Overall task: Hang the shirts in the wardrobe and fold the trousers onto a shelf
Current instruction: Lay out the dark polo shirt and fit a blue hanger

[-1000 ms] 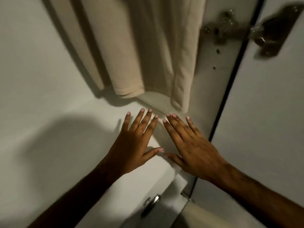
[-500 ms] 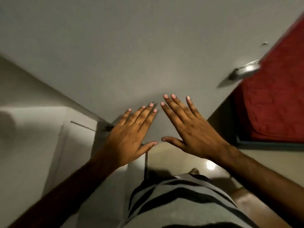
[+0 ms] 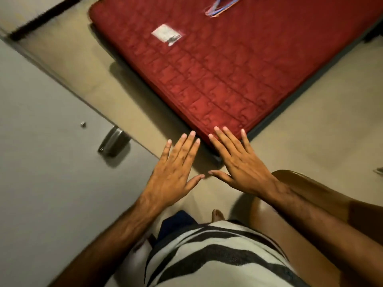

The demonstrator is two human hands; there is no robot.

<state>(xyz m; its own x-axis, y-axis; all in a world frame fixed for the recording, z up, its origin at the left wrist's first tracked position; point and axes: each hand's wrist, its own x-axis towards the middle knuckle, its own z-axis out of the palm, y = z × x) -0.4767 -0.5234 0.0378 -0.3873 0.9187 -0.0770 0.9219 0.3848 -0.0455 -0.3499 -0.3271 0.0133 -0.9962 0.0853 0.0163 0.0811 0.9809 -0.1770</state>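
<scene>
My left hand (image 3: pixel 175 172) and my right hand (image 3: pixel 241 162) are held out flat in front of me, fingers straight and spread, thumbs nearly touching, holding nothing. They hover above the floor near the corner of a red mattress (image 3: pixel 217 65). Several thin coloured hangers (image 3: pixel 222 5) lie on the mattress at the far top. The grey wardrobe door (image 3: pixel 47 162) with a metal handle (image 3: pixel 113 142) stands at the left. No shirt or trousers are in view.
A small white packet (image 3: pixel 166 34) lies on the mattress. Beige floor (image 3: pixel 310 146) surrounds the mattress. A brown wooden chair (image 3: pixel 310 193) sits under my right forearm. My striped shirt (image 3: pixel 207 255) and a bare foot (image 3: pixel 217 215) fill the bottom.
The view has swung away from the wardrobe interior with its hanging beige garment, past the door, down to the floor and red mattress. Both hands have stayed flat and side by side.
</scene>
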